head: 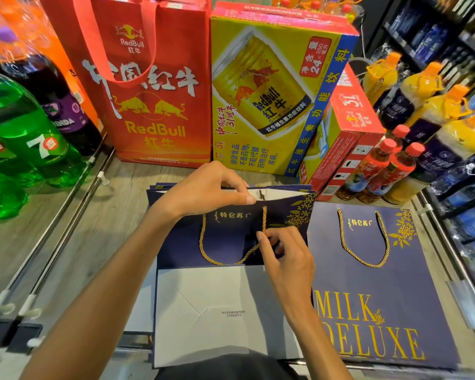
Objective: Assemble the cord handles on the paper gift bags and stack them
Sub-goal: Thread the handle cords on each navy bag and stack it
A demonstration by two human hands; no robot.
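A navy paper gift bag [225, 242] lies flat in front of me with its white folded bottom turned up toward me. My left hand [203, 187] grips the bag's top edge next to a hole where a cord end pokes out. My right hand [283, 250] pinches the gold cord handle [203, 239], which loops across the bag's face. More flat bags lie under this one. To the right lies another navy bag [373, 297] printed "MILK DELUXE", with its gold cord handle [365, 242] fitted.
A red RedBull bag [148, 86] and yellow RedBull cartons [272, 89] stand behind on the wooden floor [99, 229]. Green and purple soda bottles [30, 138] crowd the left, past a metal rail [61, 215]. Orange-capped bottles [412, 133] and drink shelves line the right.
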